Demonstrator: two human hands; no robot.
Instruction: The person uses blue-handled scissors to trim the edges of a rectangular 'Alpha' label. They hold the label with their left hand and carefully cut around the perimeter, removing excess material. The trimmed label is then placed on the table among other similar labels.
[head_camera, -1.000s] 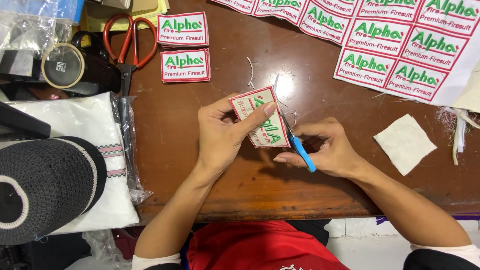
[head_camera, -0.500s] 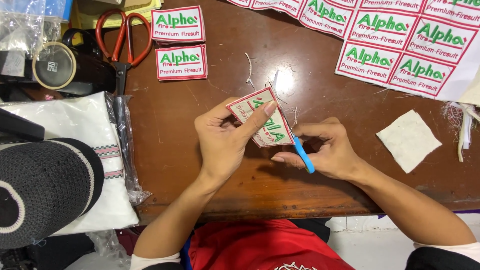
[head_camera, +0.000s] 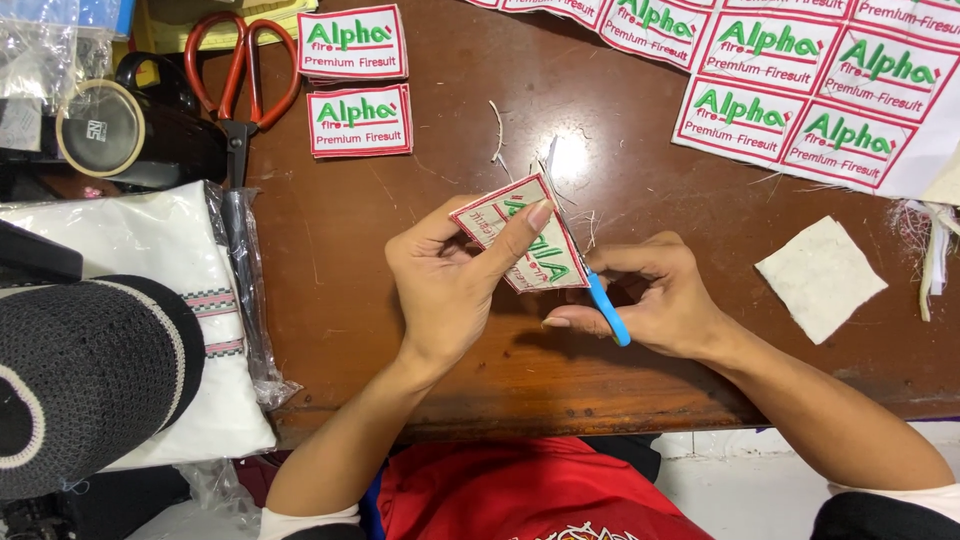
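My left hand (head_camera: 450, 280) pinches a white embroidered patch (head_camera: 520, 235) with a red border and green lettering, held tilted above the brown table (head_camera: 400, 330). My right hand (head_camera: 655, 295) grips small scissors with a blue handle (head_camera: 608, 310); their thin blades run up along the patch's right edge. Loose thread ends (head_camera: 590, 225) stick out beside the blades.
Two finished patches (head_camera: 355, 80) lie at the back left beside red-handled scissors (head_camera: 240, 75). A sheet of uncut patches (head_camera: 790, 80) spreads across the back right. A white fabric square (head_camera: 820, 278) lies right. A tape roll (head_camera: 100, 128), bagged white cloth (head_camera: 150, 300) and a dark knit cap (head_camera: 90, 370) crowd the left.
Both hands and the patch keep almost the same pose; the patch has turned slightly in my left hand while the scissors stay at its edge.
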